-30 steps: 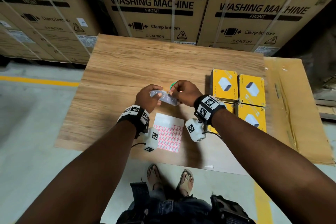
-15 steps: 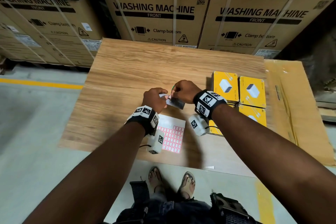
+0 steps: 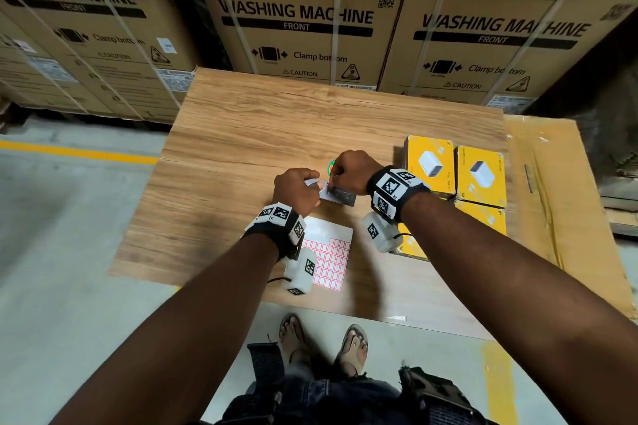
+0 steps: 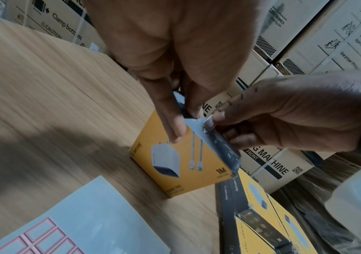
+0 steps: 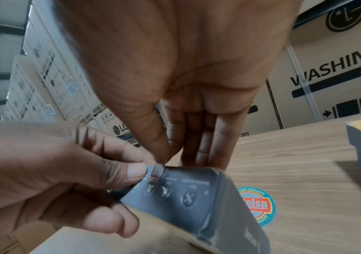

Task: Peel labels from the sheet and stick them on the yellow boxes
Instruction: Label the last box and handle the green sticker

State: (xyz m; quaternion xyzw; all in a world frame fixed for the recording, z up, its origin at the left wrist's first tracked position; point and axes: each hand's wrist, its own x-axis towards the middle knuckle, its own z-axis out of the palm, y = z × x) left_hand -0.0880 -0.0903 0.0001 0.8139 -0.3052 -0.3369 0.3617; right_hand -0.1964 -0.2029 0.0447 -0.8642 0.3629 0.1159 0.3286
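A yellow box (image 4: 181, 165) with a dark grey side (image 5: 186, 189) stands tilted on the wooden table (image 3: 241, 148). My left hand (image 3: 310, 188) grips its upper edge between thumb and fingers. My right hand (image 3: 331, 183) pinches a small red-edged label (image 5: 156, 169) against the top of that dark side, and the label (image 4: 209, 122) lies partly on the box. The label sheet (image 3: 328, 252), with rows of red-bordered labels, lies flat on the table below my wrists. In the head view the held box (image 3: 340, 198) is mostly hidden by both hands.
Three more yellow boxes (image 3: 429, 162) (image 3: 481, 176) (image 3: 483, 217) lie together at the table's right. A round blue and red sticker (image 5: 255, 205) is on the table behind the held box. Large washing machine cartons (image 3: 310, 17) stand along the far edge.
My hands have drawn closer together over the box. The right hand's fingertips have come down onto the box's dark side with the label. The left hand keeps its hold.
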